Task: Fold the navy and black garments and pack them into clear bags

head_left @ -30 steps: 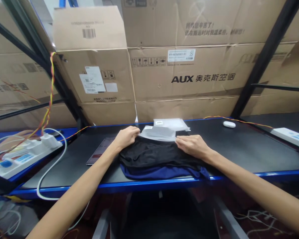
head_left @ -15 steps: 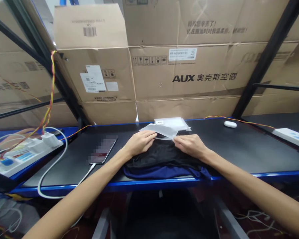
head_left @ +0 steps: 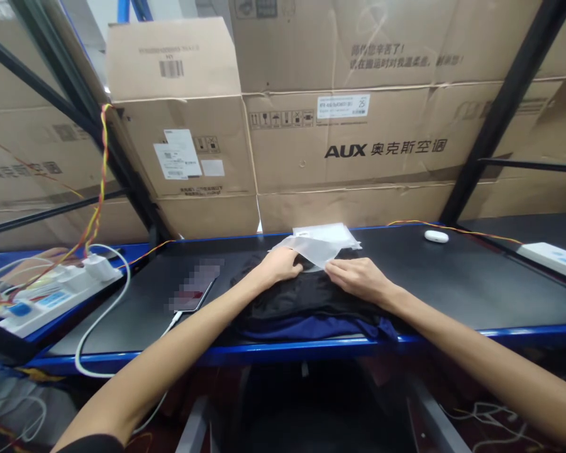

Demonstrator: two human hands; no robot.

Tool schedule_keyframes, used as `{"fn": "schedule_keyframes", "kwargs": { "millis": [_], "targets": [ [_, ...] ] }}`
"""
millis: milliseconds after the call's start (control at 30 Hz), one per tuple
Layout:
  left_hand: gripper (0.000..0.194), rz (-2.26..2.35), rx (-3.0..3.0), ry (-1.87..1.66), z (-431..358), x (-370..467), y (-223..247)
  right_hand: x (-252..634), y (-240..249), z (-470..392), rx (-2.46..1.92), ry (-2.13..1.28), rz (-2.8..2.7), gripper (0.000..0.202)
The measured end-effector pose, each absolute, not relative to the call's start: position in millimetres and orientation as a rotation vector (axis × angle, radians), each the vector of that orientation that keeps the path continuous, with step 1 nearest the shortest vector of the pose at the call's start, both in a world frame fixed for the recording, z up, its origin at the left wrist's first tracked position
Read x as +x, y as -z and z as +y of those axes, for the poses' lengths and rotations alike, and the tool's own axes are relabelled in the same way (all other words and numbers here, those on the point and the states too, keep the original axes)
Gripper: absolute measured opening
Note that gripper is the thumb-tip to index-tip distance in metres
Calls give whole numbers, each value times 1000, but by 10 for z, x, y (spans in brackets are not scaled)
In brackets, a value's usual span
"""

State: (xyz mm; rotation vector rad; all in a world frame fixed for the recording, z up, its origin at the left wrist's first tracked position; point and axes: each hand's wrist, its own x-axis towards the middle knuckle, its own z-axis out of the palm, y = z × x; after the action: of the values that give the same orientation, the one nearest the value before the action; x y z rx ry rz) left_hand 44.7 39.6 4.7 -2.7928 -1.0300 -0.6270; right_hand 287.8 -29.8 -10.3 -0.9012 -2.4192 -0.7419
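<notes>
Right now the clear bag [head_left: 317, 250] lies at the far edge of the black cloth [head_left: 306, 296], and both hands pinch its near edge. The left hand [head_left: 280, 265] grips the bag's left side; the right hand [head_left: 356, 279] grips its right side with fingers closed on the plastic. The cloth is folded but looks not yet inside the bag, so bagging seems only begun. A blue cloth [head_left: 311, 327] lies under the black one. More bags [head_left: 325, 233] sit behind. All this is on the black table [head_left: 453, 283]. A phone [head_left: 193, 292] lies to the left. Behind, a big box [head_left: 387, 141] reads "AUX" with Chinese words, and its label shows "25".
</notes>
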Motion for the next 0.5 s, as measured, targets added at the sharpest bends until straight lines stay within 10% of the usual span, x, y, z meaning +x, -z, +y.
{"fn": "schedule_keyframes", "kwargs": {
  "millis": [500],
  "targets": [
    [59,-708,-3112,758,169,43,-159,3019,81,-278,-1042,713,-2380,27]
  ]
}}
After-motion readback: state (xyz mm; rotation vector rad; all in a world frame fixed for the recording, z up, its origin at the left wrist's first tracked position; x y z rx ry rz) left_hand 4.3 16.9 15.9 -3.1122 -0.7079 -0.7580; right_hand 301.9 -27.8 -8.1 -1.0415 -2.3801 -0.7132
